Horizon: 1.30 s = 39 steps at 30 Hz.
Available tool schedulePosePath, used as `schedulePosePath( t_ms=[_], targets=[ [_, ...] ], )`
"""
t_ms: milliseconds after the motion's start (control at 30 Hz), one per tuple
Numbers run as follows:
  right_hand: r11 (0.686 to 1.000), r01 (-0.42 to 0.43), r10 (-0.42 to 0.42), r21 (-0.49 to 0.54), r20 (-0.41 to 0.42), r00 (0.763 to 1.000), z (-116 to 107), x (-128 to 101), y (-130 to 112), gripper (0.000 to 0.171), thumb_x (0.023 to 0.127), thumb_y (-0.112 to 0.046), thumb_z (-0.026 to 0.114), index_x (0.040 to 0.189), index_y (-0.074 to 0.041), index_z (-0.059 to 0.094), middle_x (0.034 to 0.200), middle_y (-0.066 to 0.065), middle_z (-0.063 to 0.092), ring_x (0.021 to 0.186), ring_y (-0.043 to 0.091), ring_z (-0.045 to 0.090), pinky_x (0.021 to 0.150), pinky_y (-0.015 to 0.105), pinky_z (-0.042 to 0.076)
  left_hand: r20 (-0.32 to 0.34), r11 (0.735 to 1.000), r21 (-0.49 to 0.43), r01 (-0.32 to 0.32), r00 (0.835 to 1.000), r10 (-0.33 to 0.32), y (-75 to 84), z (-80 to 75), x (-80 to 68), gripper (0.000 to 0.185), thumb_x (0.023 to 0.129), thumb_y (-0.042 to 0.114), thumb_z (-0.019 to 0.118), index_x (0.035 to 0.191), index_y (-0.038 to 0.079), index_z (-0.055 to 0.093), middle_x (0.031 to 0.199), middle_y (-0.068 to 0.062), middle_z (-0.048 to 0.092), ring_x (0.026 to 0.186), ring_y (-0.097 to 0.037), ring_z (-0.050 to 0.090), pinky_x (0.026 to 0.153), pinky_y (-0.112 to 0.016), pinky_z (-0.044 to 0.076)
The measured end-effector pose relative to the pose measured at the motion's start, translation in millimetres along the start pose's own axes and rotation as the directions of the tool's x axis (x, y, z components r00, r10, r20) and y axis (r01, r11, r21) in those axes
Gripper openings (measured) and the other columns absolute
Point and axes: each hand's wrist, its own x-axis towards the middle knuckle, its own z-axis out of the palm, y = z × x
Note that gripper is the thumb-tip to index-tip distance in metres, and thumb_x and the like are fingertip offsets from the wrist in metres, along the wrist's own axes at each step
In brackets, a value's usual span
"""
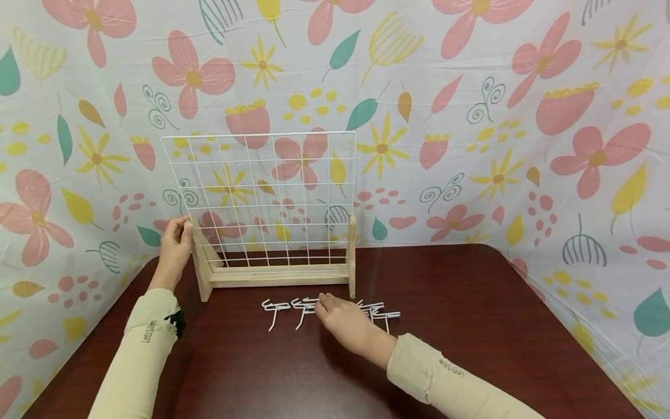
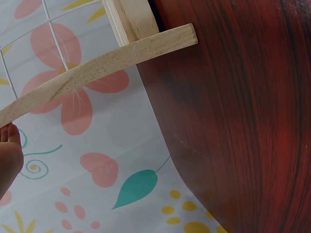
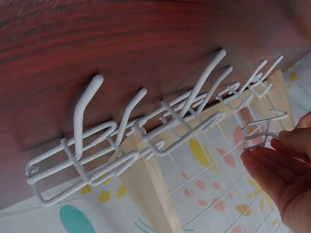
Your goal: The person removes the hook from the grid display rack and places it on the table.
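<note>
On the dark red table (image 1: 471, 302), seen from the head view, a white wire grid (image 1: 262, 198) stands upright in a pale wooden stand (image 1: 277, 276) at the far side, against a flowered backdrop (image 1: 497, 116). The left hand (image 1: 175, 244) rests against the stand's left upright, fingers laid along the wood rather than wrapped around it. A row of white wire hooks (image 1: 282, 308) lies just in front of the stand, running left to right. The right hand (image 1: 342, 323) reaches into the middle of that row, fingers extended down onto a hook; whether it has pinched one yet I cannot tell from this view.

Beside the table's left edge, the left wrist view shows the stand's wooden foot (image 2: 112, 58) and part of the grid above it, with only a fingertip (image 2: 9, 150) at the frame's left, apart from the wood here.

Along the table's surface, the right wrist view shows the hooks (image 3: 146, 131) close up: thin coated wire, each with a bent prong and a small rectangular loop, several overlapping. The fingers (image 3: 282, 165) touch the loop of the end hook, lightly pinching it.

These hooks look light, stiff and somewhat slick, and likely to snag on neighbours. The loop end seems the best place to grip, lifting clear of the others.
</note>
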Motion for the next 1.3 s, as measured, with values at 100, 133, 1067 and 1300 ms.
schedulePosePath(
  t_ms=[100, 133, 1067, 1300],
  targets=[
    [1.000, 0.007, -0.006, -0.020, 0.057, 0.998, 1.4, 0.3, -3.7, 0.015, 0.082, -0.001, 0.065, 0.098, -0.003, 0.063, 0.108, 0.014, 0.067, 0.097, 0.023, 0.067, 0.079, 0.030, 0.055, -0.011, 1.000, 0.001, 0.004, 1.000, -0.004, -0.2, 0.2, -0.1, 0.045, 0.104, 0.024, 0.038, 0.141, -0.002, 0.037, 0.146, -0.020, 0.040, 0.129, -0.019, 0.040, 0.085, -0.011, 0.037],
    [0.999, 0.011, -0.009, -0.031, 0.071, 0.997, 1.7, 0.5, -4.9, 0.015, 0.082, -0.001, 0.065, 0.097, -0.003, 0.064, 0.108, 0.014, 0.067, 0.097, 0.023, 0.067, 0.078, 0.030, 0.055, -0.009, 1.000, 0.004, 0.005, 1.000, -0.005, -0.4, 0.1, -0.1, 0.046, 0.104, 0.024, 0.037, 0.141, -0.003, 0.036, 0.146, -0.020, 0.040, 0.129, -0.020, 0.039, 0.084, -0.010, 0.037],
    [0.968, 0.061, -0.030, -0.243, 0.130, 0.991, 17.5, 3.5, -27.0, 0.009, 0.083, -0.015, 0.064, 0.082, -0.009, 0.070, 0.092, 0.011, 0.071, 0.082, 0.019, 0.066, 0.067, 0.024, 0.054, -0.011, 1.000, 0.002, 0.025, 1.000, -0.025, -1.9, 1.2, 0.9, 0.046, 0.104, 0.026, 0.037, 0.142, -0.002, 0.035, 0.145, -0.018, 0.041, 0.127, -0.017, 0.040, 0.084, -0.010, 0.036],
    [0.965, 0.073, -0.041, -0.251, 0.131, 0.991, 15.3, 3.6, -30.9, 0.015, 0.083, -0.016, 0.063, 0.088, -0.008, 0.075, 0.094, 0.011, 0.071, 0.083, 0.020, 0.067, 0.068, 0.023, 0.054, -0.005, 1.000, -0.013, 0.015, 1.000, -0.015, -2.8, 0.5, 3.5, 0.046, 0.104, 0.023, 0.038, 0.142, -0.003, 0.034, 0.146, -0.018, 0.040, 0.130, -0.018, 0.038, 0.093, -0.009, 0.035]
  ],
)
